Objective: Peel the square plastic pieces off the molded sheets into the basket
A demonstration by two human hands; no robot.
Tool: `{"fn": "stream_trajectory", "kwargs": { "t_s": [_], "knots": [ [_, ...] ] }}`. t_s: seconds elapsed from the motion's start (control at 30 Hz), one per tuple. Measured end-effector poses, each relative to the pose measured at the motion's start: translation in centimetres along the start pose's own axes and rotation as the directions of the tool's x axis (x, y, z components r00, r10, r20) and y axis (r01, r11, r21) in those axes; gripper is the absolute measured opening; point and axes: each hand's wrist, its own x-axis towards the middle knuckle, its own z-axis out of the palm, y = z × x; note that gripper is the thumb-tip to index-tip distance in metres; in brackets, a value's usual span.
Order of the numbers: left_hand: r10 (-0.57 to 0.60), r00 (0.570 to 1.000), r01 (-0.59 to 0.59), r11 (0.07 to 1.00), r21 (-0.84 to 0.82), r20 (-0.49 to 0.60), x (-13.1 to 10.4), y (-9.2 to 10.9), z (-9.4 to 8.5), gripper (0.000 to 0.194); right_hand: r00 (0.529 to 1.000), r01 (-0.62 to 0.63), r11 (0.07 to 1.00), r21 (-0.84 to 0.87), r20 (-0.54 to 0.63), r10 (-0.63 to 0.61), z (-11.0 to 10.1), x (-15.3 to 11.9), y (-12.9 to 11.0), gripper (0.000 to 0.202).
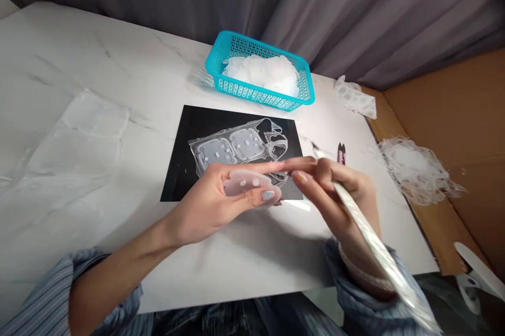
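My left hand is closed around a small translucent rounded piece with holes, thumb on its near face. My right hand grips a long pearly-white pen-like tool whose dark pointed tip sticks up past the fingers. The right fingertips meet the left hand's fingers at the piece's right end. Under the hands lies a black mat. On it is a clear moulded sheet with two rounded panels, its right end cut into loose strips.
A turquoise basket with whitish translucent pieces stands behind the mat. Clear sheets lie at left. Small pink-and-black snips are on the right, near a pile of clear scraps and a holed strip. Brown cardboard borders the right.
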Motion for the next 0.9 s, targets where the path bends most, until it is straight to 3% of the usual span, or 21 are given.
{"fn": "stream_trajectory", "kwargs": {
  "t_s": [0.1, 0.23, 0.57, 0.77, 0.9],
  "knots": [
    [0.051, 0.997, -0.052, 0.998, -0.021, -0.051, -0.2, 0.1, 0.2, 0.031, 0.994, -0.046, 0.966, 0.254, 0.11, 0.019, 0.9, -0.6, -1.0, 0.046],
    [0.042, 0.997, -0.047, 0.996, -0.081, -0.066, -0.1, 0.1, 0.5, 0.031, 0.986, -0.147, 0.918, 0.37, 0.132, 0.104, 1.3, -0.7, -0.9, 0.049],
    [0.031, 0.997, -0.039, 0.994, -0.103, -0.076, 0.1, -0.6, 0.3, 0.026, 0.977, -0.204, 0.834, 0.512, 0.047, 0.21, 1.5, -1.6, 0.0, 0.047],
    [0.053, 0.992, -0.068, 0.989, -0.129, -0.118, 0.3, -1.3, -0.2, 0.019, 0.969, -0.204, 0.831, 0.518, -0.014, 0.247, 1.4, -1.2, 0.2, 0.045],
    [0.052, 0.985, -0.053, 0.999, -0.002, -0.162, 0.2, -1.0, -0.4, 0.019, 0.962, -0.21, 0.835, 0.508, -0.044, 0.269, 1.3, -0.8, 0.1, 0.043]
  ]
}}
